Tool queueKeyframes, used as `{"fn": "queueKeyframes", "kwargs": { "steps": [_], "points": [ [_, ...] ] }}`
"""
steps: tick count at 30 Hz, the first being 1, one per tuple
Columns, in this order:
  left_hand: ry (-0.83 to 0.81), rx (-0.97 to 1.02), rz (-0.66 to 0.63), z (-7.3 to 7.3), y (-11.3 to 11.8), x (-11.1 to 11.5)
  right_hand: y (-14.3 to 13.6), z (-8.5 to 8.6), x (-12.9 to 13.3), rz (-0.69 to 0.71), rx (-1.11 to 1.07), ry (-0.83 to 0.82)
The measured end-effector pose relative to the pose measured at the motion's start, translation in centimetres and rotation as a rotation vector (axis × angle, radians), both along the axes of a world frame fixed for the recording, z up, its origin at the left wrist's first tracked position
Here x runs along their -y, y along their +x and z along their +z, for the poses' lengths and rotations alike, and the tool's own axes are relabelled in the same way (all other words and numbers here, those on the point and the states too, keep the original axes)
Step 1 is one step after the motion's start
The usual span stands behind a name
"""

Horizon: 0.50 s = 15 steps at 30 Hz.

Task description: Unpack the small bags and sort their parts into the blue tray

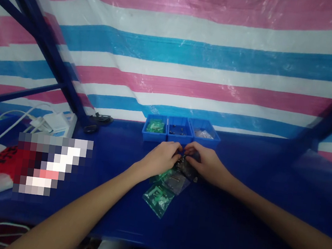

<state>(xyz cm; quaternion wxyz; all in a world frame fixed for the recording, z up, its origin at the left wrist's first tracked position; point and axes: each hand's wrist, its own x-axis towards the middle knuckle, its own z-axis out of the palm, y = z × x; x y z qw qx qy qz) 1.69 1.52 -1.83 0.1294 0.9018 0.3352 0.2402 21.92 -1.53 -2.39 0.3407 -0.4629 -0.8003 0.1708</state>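
My left hand and my right hand meet above the blue table, with their fingers curled toward each other. Between and below the fingertips lies a dark plastic bag with small dark metal pieces at its opening. What each hand pinches is partly hidden by the fingers. Just under the hands are a clear bag holding a thin metal piece and, nearer me, a small bag with green parts.
Three joined blue bins stand behind my hands: the left bin holds green packets, the middle bin small dark pieces, the right bin clear packets. A power strip, white cables and a red bag lie left. Blue frame posts flank the table.
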Motion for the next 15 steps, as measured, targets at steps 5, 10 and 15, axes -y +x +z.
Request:
{"fn": "queueKeyframes", "kwargs": {
  "steps": [5,10,15],
  "points": [
    [-0.006,0.013,0.015,-0.13,-0.21,-0.32,-0.25,-0.04,0.14,-0.018,-0.06,-0.03],
    [0.026,-0.089,0.053,0.03,-0.16,-0.44,-0.19,-0.33,0.1,-0.026,0.062,0.039],
    [0.015,-0.078,0.056,-0.06,-0.16,-0.51,-0.2,-0.18,0.2,-0.013,0.134,0.059]
  ]
}}
